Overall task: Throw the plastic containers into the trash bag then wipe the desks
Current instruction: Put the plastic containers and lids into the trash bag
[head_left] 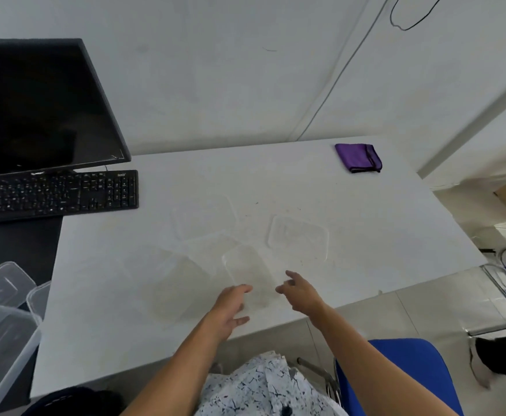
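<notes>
Head view. A white bench (366,223) runs across the middle of the frame against a pale wall.

Several clear plastic containers lie on the bench, near its front middle, and are hard to make out against the surface. The nearest container (247,274) lies between the two hands. A second container (176,286) lies to its left and a third container (205,219) sits further back. A shallow clear tray or lid (298,237) lies to the right of the group; which of the two it is cannot be told.

The left hand (227,310) reaches in at the near left edge of the nearest container. Its fingers (242,289) are spread and extended and the thumb is held apart below; it grasps nothing. The right hand (303,295) is just beside the container's right edge, its fingers loosely extended and holding nothing. Blur prevents confirming whether either hand touches the container.

A folded purple cloth (358,157) lies at the far right corner of the bench, well apart from the containers.

To the left, a black monitor (41,106) stands behind a black keyboard (56,193). More clear tubs (2,298) sit at the lower left edge. A blue chair (402,376) stands at the lower right.
</notes>
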